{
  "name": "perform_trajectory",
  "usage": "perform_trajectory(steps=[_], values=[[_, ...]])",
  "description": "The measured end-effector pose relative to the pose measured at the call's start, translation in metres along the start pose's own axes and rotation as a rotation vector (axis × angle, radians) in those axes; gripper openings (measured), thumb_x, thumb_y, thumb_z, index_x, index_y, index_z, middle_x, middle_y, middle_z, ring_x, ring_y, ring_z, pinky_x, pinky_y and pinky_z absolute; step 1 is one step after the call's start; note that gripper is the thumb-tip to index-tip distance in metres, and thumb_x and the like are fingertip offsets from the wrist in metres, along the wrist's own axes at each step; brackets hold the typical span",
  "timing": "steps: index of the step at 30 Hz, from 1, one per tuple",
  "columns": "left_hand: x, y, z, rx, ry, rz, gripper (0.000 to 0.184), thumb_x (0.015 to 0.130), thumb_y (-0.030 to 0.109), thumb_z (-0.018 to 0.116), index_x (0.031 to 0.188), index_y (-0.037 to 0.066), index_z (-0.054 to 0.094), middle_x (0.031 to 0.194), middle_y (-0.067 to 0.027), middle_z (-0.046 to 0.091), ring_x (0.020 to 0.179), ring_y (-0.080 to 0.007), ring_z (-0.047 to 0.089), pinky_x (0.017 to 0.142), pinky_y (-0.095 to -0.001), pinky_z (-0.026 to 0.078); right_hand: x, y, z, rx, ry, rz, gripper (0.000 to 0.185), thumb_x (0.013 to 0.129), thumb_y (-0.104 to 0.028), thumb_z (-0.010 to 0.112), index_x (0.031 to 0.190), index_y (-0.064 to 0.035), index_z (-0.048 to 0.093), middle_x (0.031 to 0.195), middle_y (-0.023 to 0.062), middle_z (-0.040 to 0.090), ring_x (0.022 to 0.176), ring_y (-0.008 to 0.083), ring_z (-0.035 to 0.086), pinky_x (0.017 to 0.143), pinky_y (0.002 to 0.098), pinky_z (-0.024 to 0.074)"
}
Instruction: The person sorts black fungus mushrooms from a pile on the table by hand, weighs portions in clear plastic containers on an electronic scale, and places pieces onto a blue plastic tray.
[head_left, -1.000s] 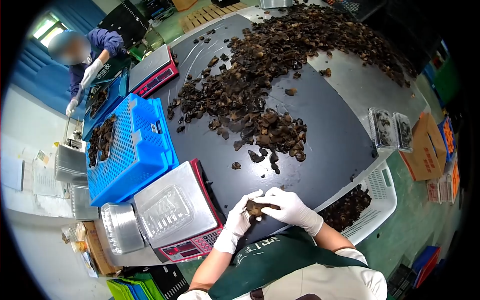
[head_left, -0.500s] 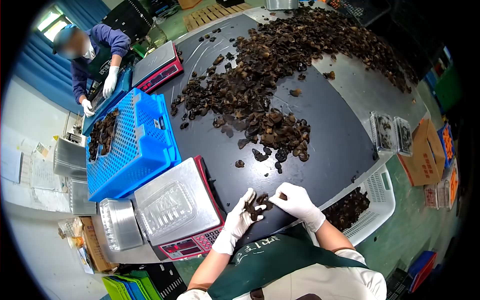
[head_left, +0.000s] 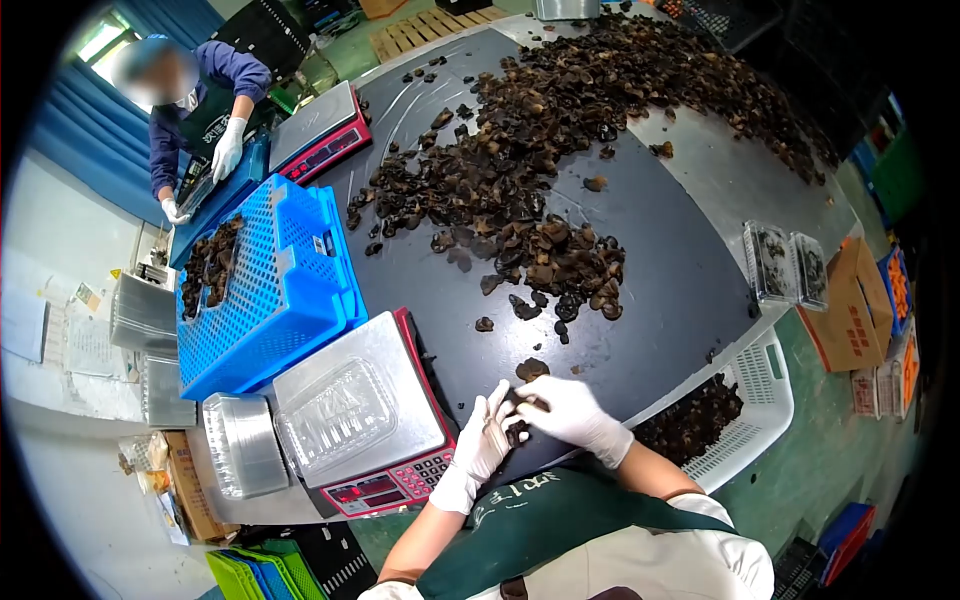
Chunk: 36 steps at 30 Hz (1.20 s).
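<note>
White gloves cover both hands, which meet over the near edge of the dark table. My left hand is closed around dark fungus pieces, partly hidden by its fingers. With fingers pinched together, my right hand reaches over to the left fingertips; what it grips, if anything, is too small to make out. One brown fungus piece lies on the table just beyond my hands. Farther off spreads a large pile of dark fungus.
At the left are a scale bearing a clear tray, stacked clear trays and a blue crate. A co-worker stands behind a second scale. A white basket and filled clear boxes are at the right.
My right hand moved left to meet my left hand. A brown piece now lies on the table beyond them. The co-worker's head and hands shifted.
</note>
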<state>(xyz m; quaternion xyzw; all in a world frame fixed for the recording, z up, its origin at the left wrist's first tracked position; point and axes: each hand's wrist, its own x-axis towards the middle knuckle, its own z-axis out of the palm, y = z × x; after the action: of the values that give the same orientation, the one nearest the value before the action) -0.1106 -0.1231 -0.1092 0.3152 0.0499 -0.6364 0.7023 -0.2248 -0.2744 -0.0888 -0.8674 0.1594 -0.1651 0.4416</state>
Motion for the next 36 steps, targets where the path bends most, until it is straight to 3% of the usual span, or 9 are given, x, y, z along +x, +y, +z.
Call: perform_trajectory(steps=[6,10,15,16,20,24,26,31,36], values=[[0.001,-0.010,-0.012,-0.293,-0.064,-0.201,0.057,0.099,0.049,0.031,0.141,0.010,0.040,0.130,-0.0163,0.055,0.109,-0.0328,0.058,0.090,-0.0471,0.046,0.010,-0.025,-0.034,-0.005,0.065,0.179,0.038,0.078,-0.020,0.069,0.113,-0.0089,0.060,0.092,0.0083,0.063,0.073,0.0226,0.065,0.065,0.0319,0.0534],[-0.005,-0.010,0.015,-0.650,0.083,-0.121,0.039,0.097,0.030,0.046,0.129,0.008,0.049,0.122,-0.0108,0.059,0.117,-0.0276,0.054,0.103,-0.0467,0.039,0.009,-0.044,0.002,0.124,-0.053,-0.358,0.041,0.077,-0.024,0.068,0.112,-0.0039,0.061,0.088,0.0113,0.062,0.082,0.0268,0.061,0.079,0.0375,0.0485],[-0.045,0.020,0.032,0.341,-0.015,0.168,0.026,0.088,0.019,0.057,0.109,0.003,0.058,0.104,-0.0078,0.057,0.091,-0.0185,0.054,0.072,-0.0264,0.049,0.036,-0.041,0.005,0.148,0.076,-0.307,0.032,0.078,-0.020,0.066,0.106,-0.0057,0.063,0.088,0.0119,0.061,0.085,0.0303,0.058,0.078,0.0417,0.0458],[-0.055,0.035,0.035,-0.426,0.063,-0.145,0.025,0.088,0.021,0.057,0.105,0.003,0.060,0.100,-0.0070,0.056,0.083,-0.0164,0.052,0.061,-0.0221,0.048,0.047,-0.031,-0.001,0.052,0.143,-0.272,0.029,0.078,-0.020,0.066,0.104,-0.0067,0.063,0.087,0.0116,0.060,0.083,0.0305,0.058,0.077,0.0423,0.0459],[-0.114,0.095,0.037,-0.552,-0.008,0.199,0.017,0.091,0.021,0.058,0.093,0.005,0.061,0.091,-0.0071,0.058,0.061,-0.0076,0.044,0.038,-0.0150,0.034,0.094,0.055,0.009,-0.313,0.198,-0.151,0.027,0.079,-0.022,0.064,0.103,-0.0085,0.064,0.091,0.0114,0.060,0.084,0.0300,0.056,0.074,0.0409,0.0450],[-0.131,0.145,0.002,0.573,0.777,1.051,0.016,0.092,0.020,0.058,0.087,0.005,0.060,0.066,0.0000,0.053,0.049,-0.0064,0.042,0.037,-0.0195,0.034,0.114,0.070,0.023,-0.612,0.099,-0.030,0.023,0.079,-0.019,0.062,0.098,-0.0075,0.064,0.098,0.0131,0.059,0.090,0.0298,0.056,0.075,0.0415,0.0482],[-0.133,0.166,-0.018,0.962,1.049,0.853,0.015,0.092,0.018,0.060,0.083,0.006,0.060,0.067,-0.0015,0.057,0.049,-0.0046,0.045,0.039,-0.0200,0.034,0.120,0.084,0.029,-0.717,-0.051,-0.059,0.014,0.083,-0.016,0.054,0.091,-0.0080,0.062,0.092,0.0117,0.057,0.084,0.0297,0.056,0.070,0.0427,0.0464],[-0.108,0.156,-0.078,1.628,0.856,0.856,0.008,0.082,0.004,0.064,0.090,0.003,0.066,0.090,-0.0073,0.065,0.091,-0.0190,0.061,0.084,-0.0308,0.047,0.140,0.070,0.025,-0.374,0.059,-0.155,0.009,0.083,-0.011,0.049,0.088,-0.0079,0.056,0.087,0.0145,0.054,0.080,0.0316,0.056,0.065,0.0421,0.0472],[-0.095,0.145,-0.043,1.692,0.828,0.901,0.011,0.081,0.002,0.063,0.091,0.003,0.066,0.092,-0.0096,0.064,0.088,-0.0221,0.061,0.084,-0.0335,0.047,0.173,0.072,0.048,-0.520,0.120,-0.052,0.011,0.085,-0.010,0.050,0.093,-0.0078,0.057,0.086,0.0141,0.053,0.081,0.0308,0.057,0.068,0.0402,0.0494]])
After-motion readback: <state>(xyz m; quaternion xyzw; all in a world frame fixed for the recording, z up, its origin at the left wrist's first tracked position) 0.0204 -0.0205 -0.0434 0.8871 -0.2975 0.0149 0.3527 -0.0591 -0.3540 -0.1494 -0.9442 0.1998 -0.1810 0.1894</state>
